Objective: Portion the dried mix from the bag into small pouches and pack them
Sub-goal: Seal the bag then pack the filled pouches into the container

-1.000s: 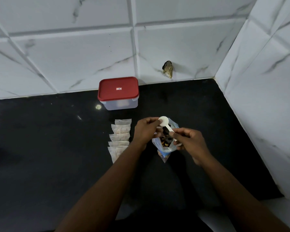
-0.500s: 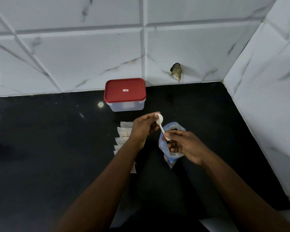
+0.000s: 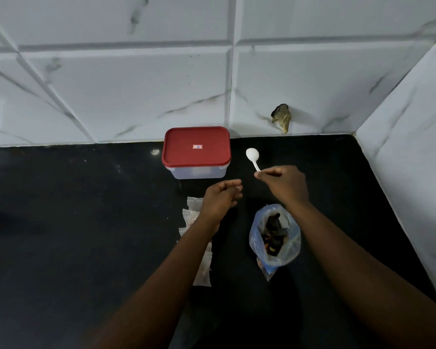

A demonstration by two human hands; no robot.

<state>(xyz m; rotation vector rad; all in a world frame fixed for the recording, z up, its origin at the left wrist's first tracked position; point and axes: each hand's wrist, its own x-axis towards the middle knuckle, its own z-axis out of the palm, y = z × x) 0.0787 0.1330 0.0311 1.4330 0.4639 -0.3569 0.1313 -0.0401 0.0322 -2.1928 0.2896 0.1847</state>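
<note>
1. The right hand [image 3: 285, 183] pinches the thin handle of a white plastic spoon [image 3: 252, 157] between thumb and fingertips. The spoon's bowl points away, toward the far wall, and looks empty. A light pinch like this suits a small scoop that has to be tipped precisely.
2. The left hand [image 3: 220, 197] hangs just left of the right, palm turned inward and fingers loosely curled. It seems to grasp nothing and looks ready to take up a pouch.
3. The bag of dried mix [image 3: 275, 238] stands on the black countertop [image 3: 86, 222], near the person and under the right forearm. Its mouth is spread open, showing dark pieces with a few orange bits inside. Neither hand touches it, and the open mouth lets the spoon go straight in.
4. A row of small pale pouches [image 3: 192, 205] runs from far to near, left of the bag and partly hidden by the left forearm. Whether each one is filled I cannot tell.
5. A clear container with a red lid [image 3: 196, 149] sits closed against the tiled wall, just beyond the pouches. It is probably where they get packed.
6. Judging by the layout, scooping is the step in hand.
</note>
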